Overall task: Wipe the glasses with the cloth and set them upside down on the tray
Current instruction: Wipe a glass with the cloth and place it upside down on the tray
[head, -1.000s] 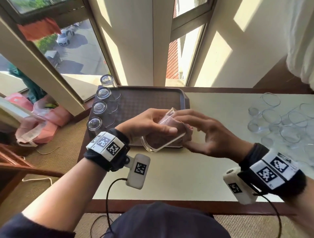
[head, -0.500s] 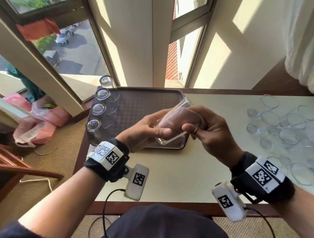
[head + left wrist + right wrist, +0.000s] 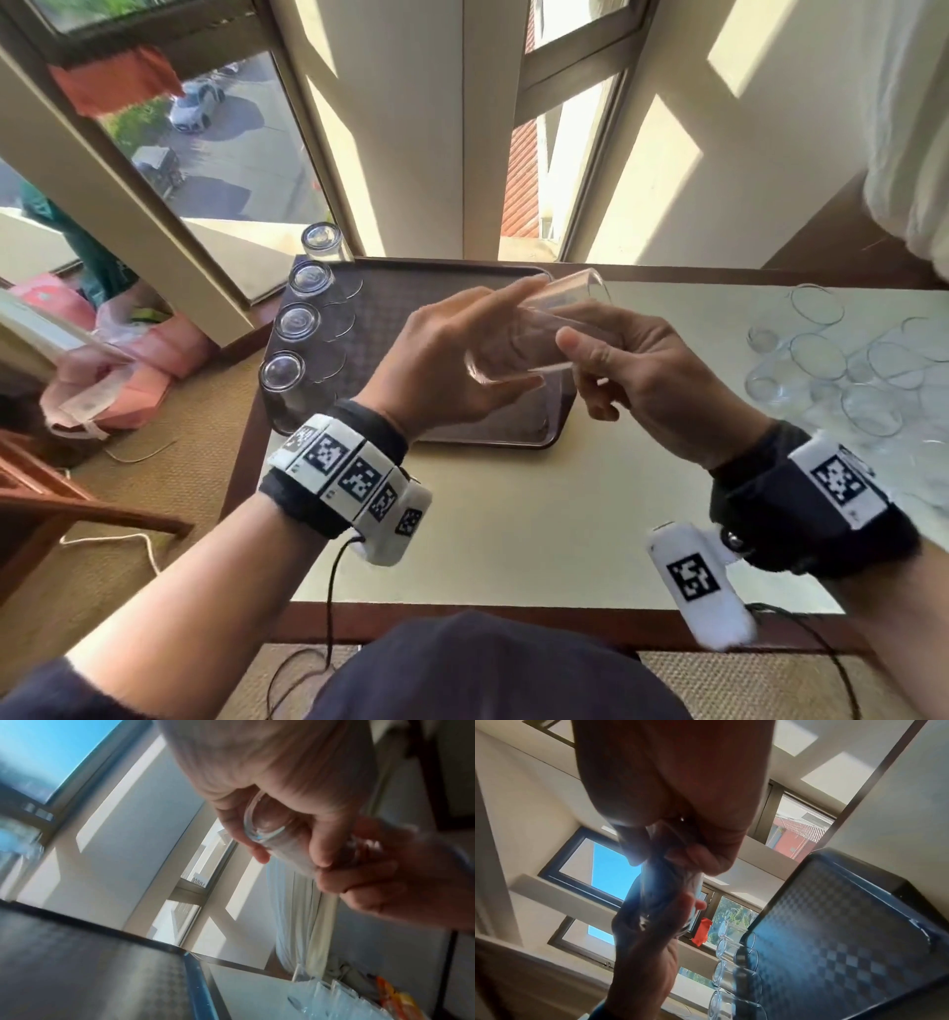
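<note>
Counter (image 3: 513,534): pale top with a dark wood edge, set under the window; carries the tray and the loose glasses.

Tray (image 3: 441,293): dark, checker-textured, on the counter's far left part. Contents: four glasses (image 3: 297,321) in a single row along the tray's left edge, all standing mouth down, bases up, close together.

Unwiped glasses (image 3: 842,360): a cluster of clear glasses on the counter well to the right of the tray, upright with mouths up; the exact count cannot be told.

Held glass (image 3: 534,334): clear tumbler, raised above the tray's near right corner, clear of the tray surface. Long axis lies close to level, tilted slightly; one end points away toward the tray's far right corner, the other toward the person. Which end is the mouth cannot be told for certain. A pinkish tint shows through its wall; whether that is the cloth cannot be told.

Left hand (image 3: 441,370): grip partly released, thumb under the glass, fingers nearly straight along its far side.

Right hand (image 3: 647,370): grip grasping the glass, thumb and curled fingers pinching its right-hand end.
</note>
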{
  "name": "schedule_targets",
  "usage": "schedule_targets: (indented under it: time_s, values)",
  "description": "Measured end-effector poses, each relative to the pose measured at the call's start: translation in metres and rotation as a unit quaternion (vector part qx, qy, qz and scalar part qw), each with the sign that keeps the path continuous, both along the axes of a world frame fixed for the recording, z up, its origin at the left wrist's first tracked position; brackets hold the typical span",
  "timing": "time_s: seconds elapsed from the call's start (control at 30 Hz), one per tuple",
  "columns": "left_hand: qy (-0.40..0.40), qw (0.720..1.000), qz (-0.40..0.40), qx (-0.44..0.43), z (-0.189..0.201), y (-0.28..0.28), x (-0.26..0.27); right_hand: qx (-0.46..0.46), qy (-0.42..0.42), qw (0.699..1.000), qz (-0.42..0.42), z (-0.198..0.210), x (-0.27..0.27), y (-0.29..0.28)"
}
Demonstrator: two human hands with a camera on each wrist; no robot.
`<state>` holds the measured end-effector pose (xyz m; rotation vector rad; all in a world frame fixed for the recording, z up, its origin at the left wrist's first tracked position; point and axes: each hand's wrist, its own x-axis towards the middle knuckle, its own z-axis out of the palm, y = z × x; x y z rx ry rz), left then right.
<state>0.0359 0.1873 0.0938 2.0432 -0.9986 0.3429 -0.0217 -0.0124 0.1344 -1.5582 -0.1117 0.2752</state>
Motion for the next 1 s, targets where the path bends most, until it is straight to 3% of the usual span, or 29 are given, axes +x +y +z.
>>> schedule_targets:
  time_s: [0.07, 0.13, 0.2, 0.23, 0.27, 0.33, 0.4, 0.47, 0.53, 0.57, 0.63, 0.67, 0.73, 0.8, 0.83, 0.87, 0.9, 1.0]
  values:
    - [-0.008, 1.0, 0.0, -0.006, -0.003, 0.0, 0.003, 0.026, -0.014, 0.999, -0.014, -0.001, 0.0, 0.004]
    - [0.139, 0.986, -0.043, -0.081, -0.002, 0.002, 0.008, 0.038, -0.064, 0.997, -0.03, -0.002, 0.001, 0.006]
    - [0.378, 0.905, -0.106, -0.161, 0.001, 0.008, 0.013, -0.026, -0.152, 0.988, -0.013, -0.002, 0.003, 0.003]
    - [0.458, 0.859, -0.131, -0.186, 0.002, 0.01, 0.014, -0.079, -0.194, 0.978, 0.006, -0.003, 0.006, 0.001]
    - [0.493, 0.836, -0.137, -0.199, 0.001, 0.011, 0.014, -0.121, -0.222, 0.967, 0.024, -0.002, 0.008, -0.001]
    - [0.479, 0.843, -0.114, -0.215, -0.001, 0.009, 0.007, -0.129, -0.207, 0.968, 0.053, 0.002, 0.01, -0.004]
    - [0.412, 0.883, -0.065, -0.216, 0.001, 0.005, 0.002, -0.076, -0.125, 0.987, 0.064, 0.009, 0.01, -0.004]
    - [0.268, 0.948, -0.026, -0.169, 0.002, 0.004, 0.002, -0.036, -0.043, 0.997, 0.052, 0.01, 0.006, -0.005]
    - [0.049, 0.996, 0.017, -0.072, 0.003, 0.003, 0.006, -0.003, 0.0, 0.999, 0.049, 0.006, 0.005, -0.007]
    - [-0.035, 0.998, 0.023, -0.036, 0.005, 0.002, 0.007, 0.02, 0.011, 0.999, 0.042, 0.004, 0.005, -0.007]
    - [-0.08, 0.997, 0.008, -0.013, 0.005, -0.001, 0.006, 0.054, 0.033, 0.998, 0.015, 0.0, 0.003, -0.009]
    - [-0.049, 0.999, 0.001, -0.022, 0.004, -0.002, 0.007, 0.066, 0.038, 0.997, 0.003, -0.002, 0.002, -0.009]
    - [0.142, 0.985, -0.028, -0.094, 0.0, -0.004, 0.006, 0.088, 0.025, 0.996, -0.02, -0.004, -0.001, -0.009]
    - [0.38, 0.899, -0.093, -0.197, -0.001, -0.009, 0.004, 0.051, -0.045, 0.997, -0.032, -0.001, 0.001, -0.009]
    - [0.449, 0.851, -0.113, -0.247, -0.001, -0.009, 0.003, 0.008, -0.094, 0.995, -0.026, 0.001, 0.003, -0.009]
    - [0.483, 0.821, -0.114, -0.284, 0.0, -0.01, 0.002, -0.03, -0.13, 0.991, -0.009, 0.004, 0.004, -0.009]
    - [0.49, 0.809, -0.108, -0.304, 0.001, -0.01, 0.001, -0.052, -0.146, 0.988, 0.008, 0.006, 0.005, -0.009]
    - [0.428, 0.856, -0.072, -0.283, 0.007, -0.008, -0.003, -0.023, -0.079, 0.996, 0.031, 0.007, 0.004, -0.011]
